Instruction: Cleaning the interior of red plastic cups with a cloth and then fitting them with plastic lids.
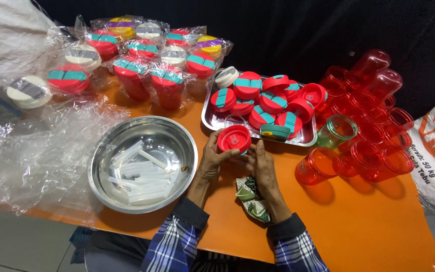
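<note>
Both hands, left & right, gripping red lid just above orange counter nr tray; risking slip, knocking red cups over.

Orange table carries steel bowl, steel tray, red cups, one green cup, wrapped jars, plastic sheet, folded packet.

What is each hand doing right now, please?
Left hand: closed on the red lid.
Right hand: fingers closed on the same red lid's lower edge.
</note>
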